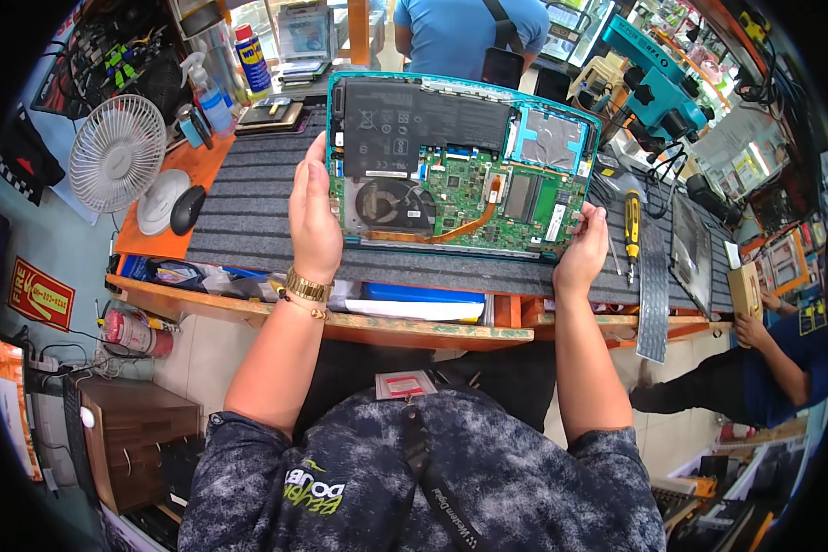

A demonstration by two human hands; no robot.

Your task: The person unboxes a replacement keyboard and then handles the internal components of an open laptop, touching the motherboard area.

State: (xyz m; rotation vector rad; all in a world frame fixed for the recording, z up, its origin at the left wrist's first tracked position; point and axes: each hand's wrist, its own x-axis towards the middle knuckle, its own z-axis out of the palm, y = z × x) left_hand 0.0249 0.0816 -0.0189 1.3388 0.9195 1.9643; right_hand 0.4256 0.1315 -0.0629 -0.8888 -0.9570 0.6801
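Note:
Between my two hands is an opened laptop base [488, 241] with a teal rim, its inner side facing me and tilted up off the bench. A black battery [386, 115] fills its upper left, with a round cooling fan [388, 207] below. The green circuit board [460, 189] carries a copper heat pipe, and a silver drive bay [550, 140] sits at upper right. My left hand [315, 221] grips the left edge, fingers mostly hidden behind it. At the lower right corner, my right hand [581, 253] holds the edge with its fingertips.
A grey ribbed mat [239, 207] covers the bench. On the right lie a yellow-black screwdriver [632, 225], a laptop keyboard strip [652, 304] and a dark panel [692, 248]; a teal microscope [653, 78] stands behind. A white fan [118, 154] and a black mouse [188, 210] are left. An open drawer [414, 329] juts out below.

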